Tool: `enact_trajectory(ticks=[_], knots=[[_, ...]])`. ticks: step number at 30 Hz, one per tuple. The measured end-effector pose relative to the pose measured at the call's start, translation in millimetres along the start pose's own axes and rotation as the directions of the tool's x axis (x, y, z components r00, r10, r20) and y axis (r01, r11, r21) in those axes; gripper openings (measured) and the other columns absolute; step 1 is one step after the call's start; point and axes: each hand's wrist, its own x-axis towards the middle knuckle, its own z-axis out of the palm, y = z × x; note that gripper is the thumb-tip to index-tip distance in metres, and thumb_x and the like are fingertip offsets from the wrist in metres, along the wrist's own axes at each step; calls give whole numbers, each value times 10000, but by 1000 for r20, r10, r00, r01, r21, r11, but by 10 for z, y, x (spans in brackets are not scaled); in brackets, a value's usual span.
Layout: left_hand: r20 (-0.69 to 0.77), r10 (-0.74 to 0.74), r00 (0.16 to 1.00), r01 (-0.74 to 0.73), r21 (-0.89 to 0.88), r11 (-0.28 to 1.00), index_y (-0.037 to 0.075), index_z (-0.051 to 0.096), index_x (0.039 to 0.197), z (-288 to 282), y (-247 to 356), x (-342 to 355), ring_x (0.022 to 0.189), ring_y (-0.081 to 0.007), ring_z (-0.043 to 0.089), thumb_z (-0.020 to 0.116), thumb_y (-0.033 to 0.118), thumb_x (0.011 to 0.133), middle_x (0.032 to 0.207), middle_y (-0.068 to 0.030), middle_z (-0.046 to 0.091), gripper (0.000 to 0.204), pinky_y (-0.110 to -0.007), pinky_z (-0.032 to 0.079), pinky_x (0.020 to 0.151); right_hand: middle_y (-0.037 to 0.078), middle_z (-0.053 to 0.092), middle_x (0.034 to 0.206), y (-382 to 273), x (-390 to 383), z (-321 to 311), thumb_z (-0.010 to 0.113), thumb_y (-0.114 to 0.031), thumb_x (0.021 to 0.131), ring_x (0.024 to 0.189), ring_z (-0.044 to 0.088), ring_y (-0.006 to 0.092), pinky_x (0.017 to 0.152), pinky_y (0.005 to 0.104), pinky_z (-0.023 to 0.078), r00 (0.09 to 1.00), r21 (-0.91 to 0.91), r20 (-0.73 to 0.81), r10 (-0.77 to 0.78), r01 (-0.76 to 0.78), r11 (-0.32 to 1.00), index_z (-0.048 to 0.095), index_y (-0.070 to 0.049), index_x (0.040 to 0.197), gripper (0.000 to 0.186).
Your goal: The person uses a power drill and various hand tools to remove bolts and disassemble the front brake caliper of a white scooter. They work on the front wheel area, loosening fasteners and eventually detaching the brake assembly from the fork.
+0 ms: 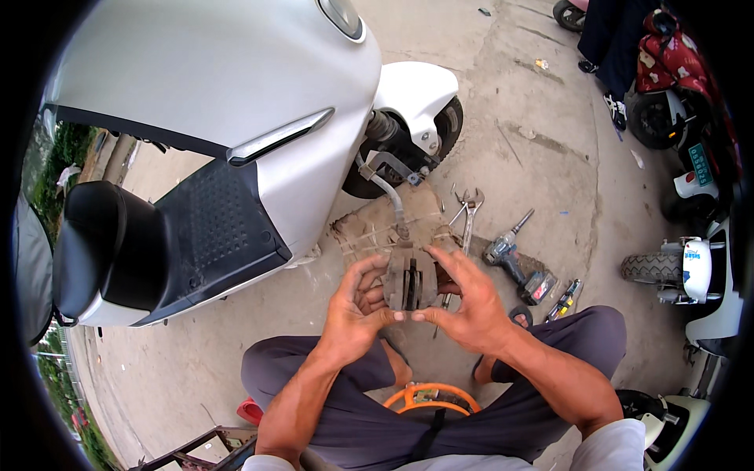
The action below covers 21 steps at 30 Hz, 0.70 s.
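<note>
Between my hands is a dirty brake caliper (399,294), its slot with dark brake pads facing up. My left hand (353,310) grips its left side, with curled fingers beside it and the thumb at the near edge. From the other side my right hand (473,306) holds it, fingers along the far right and thumb tip close to the left thumb. A grey brake hose (389,191) runs from the caliper's far end up to the scooter's front fork. The front wheel (449,125) stands just beyond, under a white mudguard (420,90).
The white scooter (306,180) fills the left. Under the caliper lies a flattened brown sheet (357,228). An adjustable wrench (469,216), a cordless impact driver (506,255) and a screwdriver (564,301) lie to the right. Parked scooters and a person's legs (609,47) line the far right.
</note>
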Motion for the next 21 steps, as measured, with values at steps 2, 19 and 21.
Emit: enact_trajectory(ticks=[2,19,21], knots=[[36,-10,999,11,-19,1000,22,341,1433,-23,23,22,1264,-275,558,711,-192,768,1417,-171,470,791,-371,533,1004,157,533,1177,14,23,-31,877,-151,749,1150,610,264,892,369,600,996,186,57,67,-76,980,430,-17,1471,859],[-14,-186,982,173,-302,937,-19,358,1489,-322,-132,-131,1286,-213,477,601,370,955,1443,-159,480,703,-325,413,1033,138,646,1237,61,50,442,652,-302,952,1122,644,279,927,395,507,803,827,456,385,-542,149,513,12,1362,535],[87,-135,987,156,-335,929,-36,365,1486,-362,-152,-79,1250,-200,517,509,414,995,1431,-157,499,682,-304,463,937,149,641,1254,56,34,598,583,-442,975,1113,646,317,904,393,515,816,843,537,215,-529,-98,502,-10,1391,606]])
